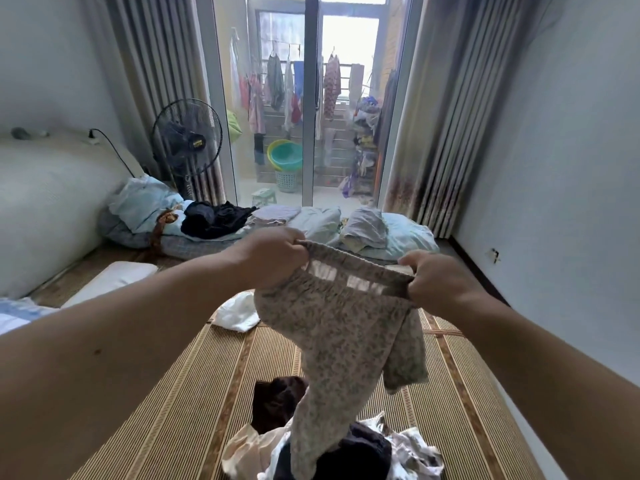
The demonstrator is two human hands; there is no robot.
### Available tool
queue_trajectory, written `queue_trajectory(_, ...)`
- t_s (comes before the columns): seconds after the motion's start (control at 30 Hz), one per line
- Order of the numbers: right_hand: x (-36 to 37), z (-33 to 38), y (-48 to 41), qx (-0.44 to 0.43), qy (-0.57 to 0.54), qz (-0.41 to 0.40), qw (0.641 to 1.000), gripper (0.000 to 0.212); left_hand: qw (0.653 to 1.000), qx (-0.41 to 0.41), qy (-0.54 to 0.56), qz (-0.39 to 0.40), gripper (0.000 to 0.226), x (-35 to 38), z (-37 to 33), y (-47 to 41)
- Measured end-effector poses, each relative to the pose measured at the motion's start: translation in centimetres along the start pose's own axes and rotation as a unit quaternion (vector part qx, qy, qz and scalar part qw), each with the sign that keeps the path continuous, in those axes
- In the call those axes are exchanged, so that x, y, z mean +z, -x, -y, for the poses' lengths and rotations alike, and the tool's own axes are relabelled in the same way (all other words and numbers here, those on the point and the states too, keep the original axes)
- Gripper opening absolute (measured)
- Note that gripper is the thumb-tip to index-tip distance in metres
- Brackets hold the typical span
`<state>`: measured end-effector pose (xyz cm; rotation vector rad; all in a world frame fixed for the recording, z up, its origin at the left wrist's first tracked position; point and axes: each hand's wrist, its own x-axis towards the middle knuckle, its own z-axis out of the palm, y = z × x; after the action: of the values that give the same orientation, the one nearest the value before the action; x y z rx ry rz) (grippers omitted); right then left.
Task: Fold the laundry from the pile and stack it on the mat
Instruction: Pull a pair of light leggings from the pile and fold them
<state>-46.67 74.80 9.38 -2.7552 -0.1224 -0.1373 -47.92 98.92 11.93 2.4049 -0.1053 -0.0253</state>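
Left hand (273, 254) and right hand (437, 282) each pinch one end of the trousers (339, 327) waistband, stretched crosswise between them, legs hanging straight below toward the pile (367, 448).

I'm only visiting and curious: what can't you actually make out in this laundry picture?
Head view only.
Laundry pile: cut off by the bottom edge, partly behind the hanging floral trousers.
Fingertips of the left hand and right hand: curled into the waistband.
Balcony clothes: blurred behind the glass door.
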Motion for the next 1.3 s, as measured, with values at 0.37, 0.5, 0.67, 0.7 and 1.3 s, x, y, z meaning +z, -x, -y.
queue_trajectory(0.37, -2.9, 2.2, -0.6, -0.065, -0.251, 0.040, 0.965, 0.030, 0.996, -0.052, 0.036, -0.060, 0.017, -2.1, 2.6, -1.1)
queue_trajectory(0.5, -4.1, 2.7, 0.3, -0.193, -0.271, 0.065, 0.941, 0.010, 0.992, -0.045, 0.111, -0.028, 0.007, -2.7, 3.4, -1.6)
queue_trajectory(0.67, -4.9, 2.4, 0.7, -0.306, -0.116, 0.128, 0.936, 0.039, 0.985, -0.031, 0.132, 0.108, 0.025, -3.4, 4.2, -1.4)
queue_trajectory(0.7, -4.8, 2.4, 0.9, -0.326, -0.057, 0.130, 0.935, 0.043, 0.983, -0.027, 0.128, 0.125, 0.029, -3.5, 4.2, -1.4)
queue_trajectory(1.3, -4.4, 1.5, -0.5, -0.213, -0.188, 0.046, 0.958, 0.008, 0.979, 0.113, 0.067, 0.159, 0.013, -5.0, 4.3, 0.3)
